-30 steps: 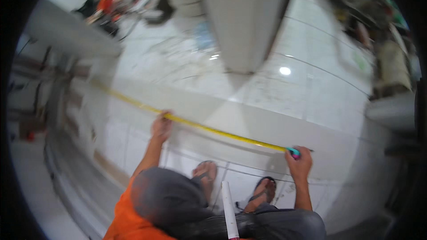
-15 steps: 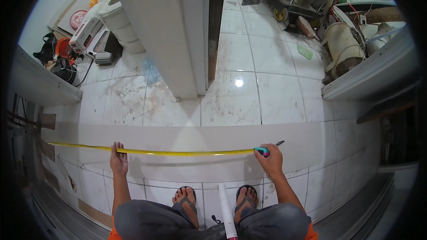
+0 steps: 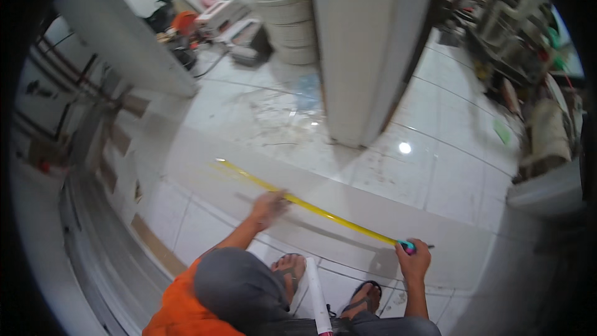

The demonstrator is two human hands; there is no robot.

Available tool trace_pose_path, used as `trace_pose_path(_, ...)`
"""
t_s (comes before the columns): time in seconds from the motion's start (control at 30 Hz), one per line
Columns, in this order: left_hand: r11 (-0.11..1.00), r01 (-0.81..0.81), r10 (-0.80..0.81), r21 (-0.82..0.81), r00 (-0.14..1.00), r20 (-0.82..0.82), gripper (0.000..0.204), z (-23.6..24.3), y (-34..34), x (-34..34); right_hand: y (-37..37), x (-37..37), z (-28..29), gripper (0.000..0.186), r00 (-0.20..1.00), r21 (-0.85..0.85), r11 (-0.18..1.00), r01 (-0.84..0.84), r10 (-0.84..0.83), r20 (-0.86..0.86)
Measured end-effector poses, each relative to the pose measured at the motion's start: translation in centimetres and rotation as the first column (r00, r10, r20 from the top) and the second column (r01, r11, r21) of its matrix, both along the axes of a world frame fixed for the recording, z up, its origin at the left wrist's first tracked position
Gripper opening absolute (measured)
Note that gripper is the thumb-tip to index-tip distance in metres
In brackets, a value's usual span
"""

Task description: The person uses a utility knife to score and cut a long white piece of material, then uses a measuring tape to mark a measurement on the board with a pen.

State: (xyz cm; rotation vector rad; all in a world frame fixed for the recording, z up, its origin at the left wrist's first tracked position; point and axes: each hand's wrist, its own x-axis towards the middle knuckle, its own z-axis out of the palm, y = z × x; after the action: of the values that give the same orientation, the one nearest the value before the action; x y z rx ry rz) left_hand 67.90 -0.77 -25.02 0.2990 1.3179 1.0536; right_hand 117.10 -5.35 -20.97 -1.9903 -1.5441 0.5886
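Note:
My right hand is closed around a tape measure with a teal and purple case. A thin dark pen-like thing sticks out beyond those fingers. The yellow blade stretches up and left over a long pale panel on the floor, casting a shadow on it. Its free end lies apart from the panel's left end. Along the blade's middle, my left hand has its fingers at the strip; motion blur hides how they close.
A white tube stands between my sandalled feet. Ahead is a pale upright post. Stacked white buckets and boxes are at far left, a cluttered heap of equipment at far right. A metal track runs along the left.
The view has turned left. The blade's far end has come away from the panel's left end, nearer my left hand, and the stretched length is shorter. My right hand keeps the case.

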Motion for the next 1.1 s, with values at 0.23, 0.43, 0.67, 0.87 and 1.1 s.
trace_pose_path(0.23,0.942,0.304,-0.300,-0.144,0.953,0.054,0.049,3.9,-2.1,6.3,-1.0,-1.8,2.6,0.036,0.999,-0.275,0.961,-0.043,0.043,-0.006)
trace_pose_path(0.43,0.844,0.472,-0.431,-0.253,0.879,0.205,0.053,0.9,-5.8,11.2,-2.6,-3.7,2.0,0.043,0.977,-0.326,0.922,-0.210,0.213,-0.028)
trace_pose_path(0.67,0.703,0.698,-0.657,-0.137,0.711,0.250,0.057,3.4,-7.0,10.8,-3.3,-6.3,4.5,0.045,0.967,-0.428,0.868,-0.250,0.246,-0.066)
trace_pose_path(0.87,0.487,0.867,-0.847,0.104,0.498,-0.187,0.046,-1.0,-5.1,8.9,-6.2,8.3,3.5,0.059,0.985,-0.530,0.843,-0.090,0.154,0.078)
trace_pose_path(1.1,0.828,0.502,-0.545,-0.250,0.825,-0.147,0.057,2.5,-1.5,4.0,-10.3,23.1,1.3,0.061,0.851,-0.735,0.571,0.365,0.116,0.512)
